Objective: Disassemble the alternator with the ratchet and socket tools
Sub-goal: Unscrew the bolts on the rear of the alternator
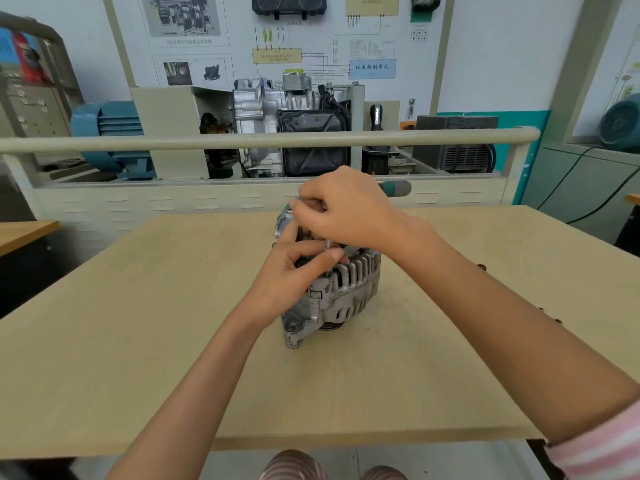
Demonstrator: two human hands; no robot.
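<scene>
The alternator (332,292) is standing near the middle of a pale, matte wooden table (138,341), its cast-metal housing showing a dull, scuffed grey. The casing is rounded and ringed with tall, narrow cooling slots, and a chunky mounting lug with a bolt hole is jutting out at its near-left base. A dark round part is peeking out beneath it where it is meeting the tabletop.

The left hand (294,271) is resting against the near-left side of the housing, its fingers curled over the top edge and its thumb and forefinger pinching at a small pale part there that is too small to make out. The right hand (346,209) is hovering over the top of the unit with its fingers curled tightly around the ratchet (394,188), whose green and grey handle is sticking out to the right behind the knuckles. The tool's head is hidden under the hand.

Beyond the table, a beige rounded rail (242,140) is running across a trainer bench that is holding a silvery cutaway gearbox (277,116) and a blue electric motor (110,129). A wiring-diagram board (311,46) is hanging on the far wall.
</scene>
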